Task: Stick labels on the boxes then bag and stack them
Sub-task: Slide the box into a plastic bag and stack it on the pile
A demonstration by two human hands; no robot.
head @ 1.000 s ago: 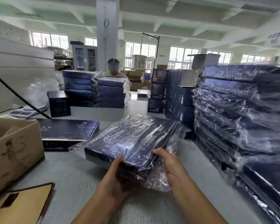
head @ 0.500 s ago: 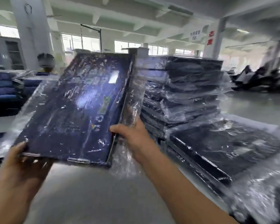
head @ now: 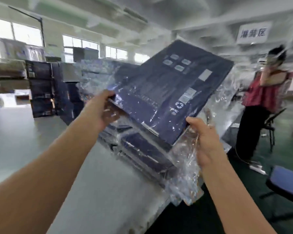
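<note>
A flat dark blue box [head: 169, 92] in a clear plastic bag is tilted in the air, its printed underside with a white label toward me. My left hand [head: 102, 109] grips its left edge through the plastic. My right hand [head: 205, 139] grips the lower right corner, and the loose bag end [head: 184, 179] hangs down beside it. Below the box lies a stack of bagged blue boxes [head: 142, 149] on the grey table [head: 41, 149].
Upright dark boxes [head: 42, 92] stand at the back left of the table. A person in a red top [head: 262, 97] is by a chair on the right. A blue-seated chair [head: 286, 181] stands past the table's right edge.
The bagged box has swung from my left to the right, over the low stack. My view has turned right with it. The left hand moved from the lower corner to the left edge.
</note>
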